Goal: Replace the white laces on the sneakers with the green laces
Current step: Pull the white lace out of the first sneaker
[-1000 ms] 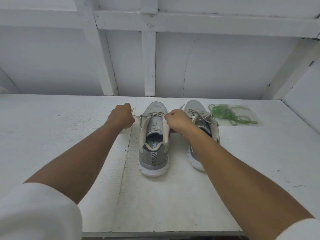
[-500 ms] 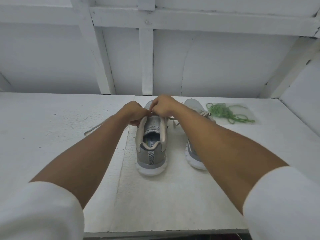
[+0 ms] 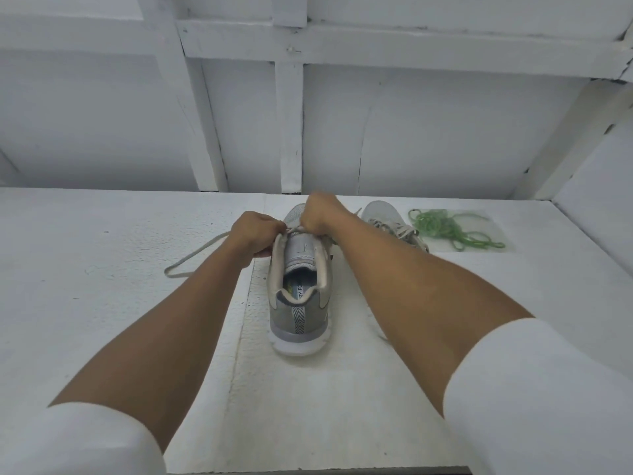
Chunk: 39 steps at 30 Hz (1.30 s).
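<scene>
Left hand (image 3: 255, 231) pinches the white lace (image 3: 205, 246) on the sneaker (image 3: 299, 303); right hand (image 3: 318, 214) likewise.

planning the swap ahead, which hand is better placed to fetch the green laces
Probably the right hand: the green laces lie on its side, beyond the second sneaker. The left hand is on the far side of the near sneaker. Both pinch the white lace.
</scene>
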Motion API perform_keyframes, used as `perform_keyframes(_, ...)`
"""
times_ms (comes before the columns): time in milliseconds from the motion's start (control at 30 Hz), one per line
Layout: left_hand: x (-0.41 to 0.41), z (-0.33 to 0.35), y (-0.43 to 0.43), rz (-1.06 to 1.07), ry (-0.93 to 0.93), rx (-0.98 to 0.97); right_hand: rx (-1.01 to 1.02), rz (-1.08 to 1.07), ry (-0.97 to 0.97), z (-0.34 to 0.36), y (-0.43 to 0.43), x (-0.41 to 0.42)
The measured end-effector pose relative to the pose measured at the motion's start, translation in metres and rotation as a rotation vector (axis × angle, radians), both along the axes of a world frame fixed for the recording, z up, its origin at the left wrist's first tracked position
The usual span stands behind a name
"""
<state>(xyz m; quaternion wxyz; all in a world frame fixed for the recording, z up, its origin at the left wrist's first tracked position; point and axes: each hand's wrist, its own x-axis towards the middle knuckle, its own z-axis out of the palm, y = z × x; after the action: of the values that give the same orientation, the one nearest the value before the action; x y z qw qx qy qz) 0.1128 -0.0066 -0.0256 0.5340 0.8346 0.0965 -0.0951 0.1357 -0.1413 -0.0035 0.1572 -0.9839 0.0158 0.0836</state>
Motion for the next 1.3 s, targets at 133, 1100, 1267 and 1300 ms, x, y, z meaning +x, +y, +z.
perform_keyframes(133, 0.0, -0.004, 0.0, 0.031, -0.006, -0.016, 0.043, -0.139, -0.118, 0.009, -0.023, -0.003)
perform_keyframes(1100, -0.005, -0.007, -0.005, 0.114, -0.036, -0.032, 0.194, 0.082, -0.005, 0.004, -0.014, -0.019)
perform_keyframes(1267, -0.004, -0.01, -0.005, 0.116, -0.038, -0.046, 0.216, 0.038, -0.08, 0.005, -0.018, -0.014)
perform_keyframes(1300, -0.004, -0.011, -0.005, 0.115, -0.038, -0.054, 0.207, 0.007, -0.12, 0.007, -0.022, -0.012)
